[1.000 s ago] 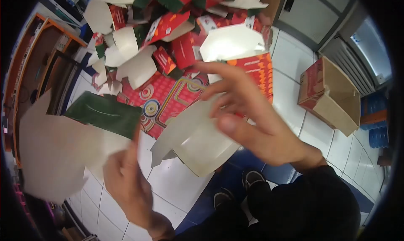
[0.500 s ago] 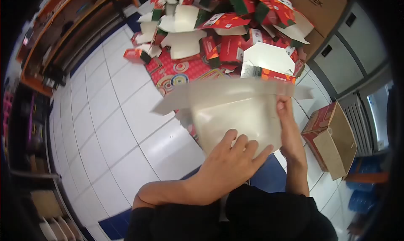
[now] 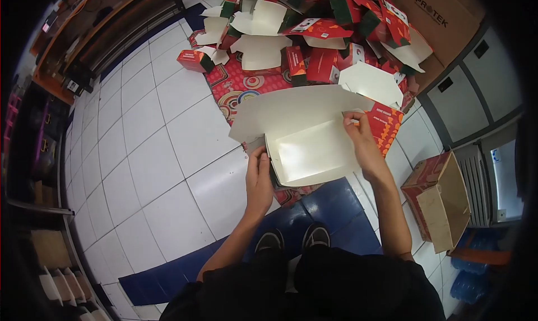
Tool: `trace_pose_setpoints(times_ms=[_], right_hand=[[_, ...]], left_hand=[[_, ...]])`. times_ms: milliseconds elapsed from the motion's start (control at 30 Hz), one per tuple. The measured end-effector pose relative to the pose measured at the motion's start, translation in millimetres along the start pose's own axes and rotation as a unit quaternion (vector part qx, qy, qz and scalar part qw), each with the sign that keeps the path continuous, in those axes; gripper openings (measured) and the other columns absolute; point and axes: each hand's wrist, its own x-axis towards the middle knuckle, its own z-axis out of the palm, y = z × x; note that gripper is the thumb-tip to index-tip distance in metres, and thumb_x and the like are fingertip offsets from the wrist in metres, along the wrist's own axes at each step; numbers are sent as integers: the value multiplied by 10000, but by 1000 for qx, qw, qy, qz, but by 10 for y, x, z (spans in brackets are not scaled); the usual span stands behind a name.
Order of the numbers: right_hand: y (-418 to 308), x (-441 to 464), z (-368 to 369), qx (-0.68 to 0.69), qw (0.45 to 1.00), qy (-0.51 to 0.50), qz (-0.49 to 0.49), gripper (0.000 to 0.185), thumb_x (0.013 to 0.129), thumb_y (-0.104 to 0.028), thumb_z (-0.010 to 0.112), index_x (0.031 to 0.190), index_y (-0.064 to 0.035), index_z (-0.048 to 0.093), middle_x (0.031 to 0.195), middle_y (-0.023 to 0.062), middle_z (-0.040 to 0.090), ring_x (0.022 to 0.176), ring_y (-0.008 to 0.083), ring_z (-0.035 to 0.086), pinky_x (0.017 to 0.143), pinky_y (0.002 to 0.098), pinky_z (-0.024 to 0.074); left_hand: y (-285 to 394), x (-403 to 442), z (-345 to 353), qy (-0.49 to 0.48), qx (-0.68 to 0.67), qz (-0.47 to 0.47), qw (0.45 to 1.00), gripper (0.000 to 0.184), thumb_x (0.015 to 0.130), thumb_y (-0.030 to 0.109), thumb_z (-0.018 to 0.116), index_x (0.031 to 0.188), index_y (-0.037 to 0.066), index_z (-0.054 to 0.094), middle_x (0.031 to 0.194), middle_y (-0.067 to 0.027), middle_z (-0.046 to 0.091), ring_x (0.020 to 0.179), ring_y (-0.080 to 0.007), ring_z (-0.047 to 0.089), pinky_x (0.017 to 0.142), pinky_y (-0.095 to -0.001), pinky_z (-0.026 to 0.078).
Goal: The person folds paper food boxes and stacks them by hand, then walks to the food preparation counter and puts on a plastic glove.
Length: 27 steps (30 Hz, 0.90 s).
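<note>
Left hand [image 3: 258, 187] and right hand [image 3: 364, 147] held a carton [image 3: 314, 154] between them, pale inside, its opening facing up towards the wearer. The left had its fingers closed narrowly against the outer left wall; the right pinched the edge by the far right corner. Gripping opposite sides seemed to keep the walls square and the carton steady, and left its inside unobstructed. A broad flap [image 3: 297, 111] stood up along the far side, away from the forearms, probably so that the opening stayed uncovered. The carton was low over the near part of a red patterned mat [image 3: 221, 85], though whether it rested there could not be told. Just beyond the right hand showed a red printed panel [image 3: 385, 125], and past the flap lay a loose heap of red, green and white cartons [image 3: 320, 64], many with flaps splayed. A large brown box [image 3: 434, 15] stood behind the heap, and an open cardboard box [image 3: 440, 200] sat off to the right on the tiled floor [image 3: 185, 153].
</note>
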Motion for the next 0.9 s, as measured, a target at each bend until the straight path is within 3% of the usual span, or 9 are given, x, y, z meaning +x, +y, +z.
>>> trace_pose_setpoints(times_ms=[33,167,400,500,633,700,733,800,900], right_hand=[[54,29,55,20,1000,11,-9,358,1076,-373,533,1275,-79,485,1020,90,558,953,153,517,867,300,432],[137,8,123,56,998,39,-5,335,1068,-343,562,1242,-59,524,1006,93,588,917,137,539,825,300,457],[288,-86,-46,101,993,37,47,286,1072,-288,555,1193,-33,603,995,71,629,908,120,572,824,280,472],[289,-157,-75,104,993,14,50,298,1073,-254,542,1266,-34,603,1036,79,654,940,118,598,846,278,483],[244,-210,-132,34,999,-10,31,384,1080,-280,458,1315,-8,593,1138,137,685,1041,197,651,917,335,494],[198,-222,-134,-159,987,21,9,437,1060,-305,414,1284,25,592,1158,251,689,1079,353,683,948,435,495],[181,-217,-150,-160,987,26,10,437,1060,-305,414,1284,25,592,1158,251,689,1079,353,683,948,435,495],[147,-180,-189,-216,976,-7,6,453,1035,-298,395,1258,41,595,1155,341,652,1091,470,651,953,511,478],[148,-148,-190,-251,967,-15,34,431,1037,-288,407,1222,42,614,1081,341,660,1012,491,656,918,531,482]], left_hand=[[12,-12,19,-3,4,6,1000,432,1127,296,388,1418,-7,494,1287,-120,598,1197,-183,564,1026,-336,454],[43,-23,63,15,12,44,999,424,1131,273,384,1425,-7,506,1296,-118,596,1204,-187,564,1037,-337,451],[103,-84,89,10,-7,-1,1000,389,1119,308,407,1375,43,531,1338,-101,563,1257,-191,545,1032,-377,466],[101,-73,70,4,-6,-13,1000,362,1112,330,419,1336,74,543,1320,-87,570,1278,-206,531,1023,-420,462],[189,-87,103,7,-23,-32,999,356,1098,344,459,1318,79,551,1266,-81,589,1216,-197,545,1005,-399,457],[191,-63,111,2,-37,-37,999,355,1091,331,483,1317,66,552,1244,-83,597,1181,-191,557,1003,-383,455],[162,-45,109,8,-12,-25,1000,347,1082,306,510,1308,47,558,1225,-88,604,1149,-186,563,1000,-365,453],[158,-20,110,11,11,-11,1000,341,1072,281,537,1299,29,563,1207,-93,611,1118,-181,570,996,-348,450],[196,-10,122,6,23,-7,1000,337,1058,249,570,1286,1,571,1194,-105,617,1109,-177,574,998,-329,446]])
